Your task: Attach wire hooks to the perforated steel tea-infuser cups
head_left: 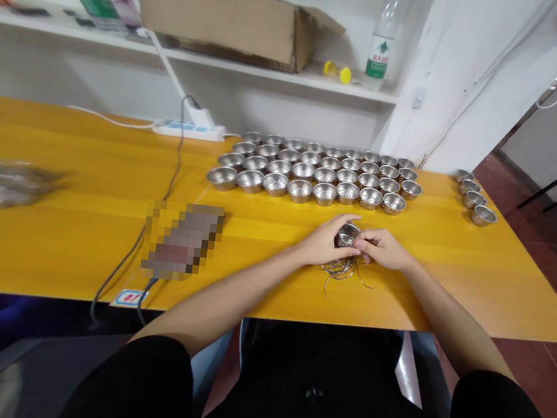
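My left hand (330,242) is wrapped round a small perforated metal cup (347,234) above the yellow table. At the cup's right side, my right hand (377,247) has its thumb and fingers pinched together at the rim; whatever they pinch is too small to make out. Thin curved metal wires (339,268) lie in a loose bunch just below the hands. Beyond them stand rows of similar metal cups (301,190), open side up.
Several more cups (483,215) line the table's right edge. A power strip (189,130), a cable and a pixelated flat object (184,242) lie to the left, with plastic bags (4,186) farther left. A shelf behind holds a cardboard box (220,18) and a bottle (380,46).
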`<action>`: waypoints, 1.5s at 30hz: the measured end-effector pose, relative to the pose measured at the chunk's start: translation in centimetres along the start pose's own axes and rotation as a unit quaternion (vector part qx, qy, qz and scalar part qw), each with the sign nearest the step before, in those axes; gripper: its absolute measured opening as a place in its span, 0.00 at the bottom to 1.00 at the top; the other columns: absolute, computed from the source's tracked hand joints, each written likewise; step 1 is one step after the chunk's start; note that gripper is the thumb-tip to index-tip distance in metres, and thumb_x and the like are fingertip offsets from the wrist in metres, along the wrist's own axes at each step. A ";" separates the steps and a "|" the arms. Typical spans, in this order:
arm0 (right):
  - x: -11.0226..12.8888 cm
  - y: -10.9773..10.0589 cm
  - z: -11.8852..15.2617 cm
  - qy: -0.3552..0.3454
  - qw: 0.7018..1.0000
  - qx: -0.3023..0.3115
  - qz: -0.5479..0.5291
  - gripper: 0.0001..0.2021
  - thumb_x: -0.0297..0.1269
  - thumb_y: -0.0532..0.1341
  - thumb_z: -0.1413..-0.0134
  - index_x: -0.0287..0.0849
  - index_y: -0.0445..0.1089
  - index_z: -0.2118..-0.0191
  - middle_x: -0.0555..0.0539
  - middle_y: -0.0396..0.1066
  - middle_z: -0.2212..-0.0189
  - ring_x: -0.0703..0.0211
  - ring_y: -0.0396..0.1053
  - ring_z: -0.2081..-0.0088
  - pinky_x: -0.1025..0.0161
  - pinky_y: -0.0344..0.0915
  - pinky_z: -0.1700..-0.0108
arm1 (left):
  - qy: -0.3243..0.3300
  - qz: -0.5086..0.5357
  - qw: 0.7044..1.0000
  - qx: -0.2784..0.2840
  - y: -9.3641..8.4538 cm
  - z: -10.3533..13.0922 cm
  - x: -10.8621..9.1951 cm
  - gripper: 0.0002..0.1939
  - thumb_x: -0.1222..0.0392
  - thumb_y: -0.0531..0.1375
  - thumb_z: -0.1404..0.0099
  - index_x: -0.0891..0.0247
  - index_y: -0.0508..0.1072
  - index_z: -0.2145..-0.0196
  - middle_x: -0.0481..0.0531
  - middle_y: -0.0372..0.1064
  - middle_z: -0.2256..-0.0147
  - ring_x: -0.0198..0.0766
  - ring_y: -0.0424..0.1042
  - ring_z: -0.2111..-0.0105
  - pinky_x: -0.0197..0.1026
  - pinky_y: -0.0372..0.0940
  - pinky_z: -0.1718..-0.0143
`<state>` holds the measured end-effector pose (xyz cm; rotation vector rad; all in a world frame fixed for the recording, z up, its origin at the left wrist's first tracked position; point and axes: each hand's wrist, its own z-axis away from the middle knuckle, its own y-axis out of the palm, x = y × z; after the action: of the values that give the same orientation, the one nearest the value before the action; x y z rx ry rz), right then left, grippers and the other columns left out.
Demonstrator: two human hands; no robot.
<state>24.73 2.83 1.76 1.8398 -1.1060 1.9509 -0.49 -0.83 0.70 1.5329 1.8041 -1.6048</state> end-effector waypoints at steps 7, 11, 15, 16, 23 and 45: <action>0.6 0.0 0.2 -0.009 1.000 0.002 0.019 0.32 0.72 0.64 0.25 0.45 0.73 0.67 0.54 0.71 0.79 0.63 0.65 0.77 0.62 0.61 0.68 | 0.000 -0.001 1.000 0.000 0.2 0.0 0.3 0.42 0.44 0.75 0.30 0.54 0.68 0.25 0.66 0.75 0.30 0.64 0.76 0.29 0.73 0.70 0.25; 0.6 0.0 0.1 -0.008 0.999 -0.001 0.035 0.34 0.73 0.62 0.24 0.45 0.73 0.67 0.54 0.71 0.80 0.63 0.63 0.78 0.62 0.61 0.68 | -0.003 -0.004 1.000 -0.006 0.3 0.0 0.2 0.43 0.44 0.75 0.30 0.55 0.68 0.24 0.67 0.75 0.29 0.64 0.76 0.28 0.72 0.69 0.25; 0.7 0.1 0.0 -0.003 0.998 -0.013 0.054 0.35 0.75 0.60 0.24 0.46 0.72 0.68 0.54 0.69 0.82 0.63 0.62 0.79 0.62 0.60 0.69 | 0.007 -0.012 1.000 -0.005 0.2 -0.1 0.2 0.42 0.45 0.76 0.31 0.53 0.69 0.25 0.65 0.75 0.30 0.63 0.76 0.29 0.71 0.70 0.25; 0.8 0.2 0.0 -0.004 0.998 -0.013 0.054 0.35 0.75 0.60 0.24 0.46 0.71 0.68 0.55 0.69 0.83 0.63 0.62 0.79 0.62 0.60 0.70 | 0.012 -0.012 1.000 -0.005 0.2 -0.1 0.2 0.42 0.45 0.75 0.31 0.54 0.69 0.25 0.65 0.75 0.30 0.63 0.76 0.29 0.71 0.70 0.25; 1.1 0.2 -0.1 -0.002 0.999 -0.016 0.042 0.34 0.74 0.61 0.24 0.46 0.71 0.69 0.56 0.67 0.84 0.64 0.62 0.81 0.63 0.60 0.72 | 0.027 -0.017 0.999 -0.001 0.0 -0.2 0.0 0.36 0.44 0.74 0.29 0.54 0.72 0.30 0.63 0.77 0.36 0.59 0.78 0.34 0.68 0.71 0.27; 1.2 0.1 0.0 -0.010 0.998 -0.027 0.052 0.32 0.67 0.63 0.25 0.45 0.70 0.73 0.53 0.70 0.83 0.65 0.63 0.80 0.64 0.58 0.71 | 0.028 0.077 0.997 -0.014 -0.3 -1.0 0.8 0.23 0.37 0.64 0.21 0.59 0.75 0.62 0.53 0.73 0.58 0.46 0.74 0.55 0.48 0.69 0.48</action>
<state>24.48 2.37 2.79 1.8115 -1.2713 1.9404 -0.61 0.48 0.58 1.6749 1.6839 -1.4734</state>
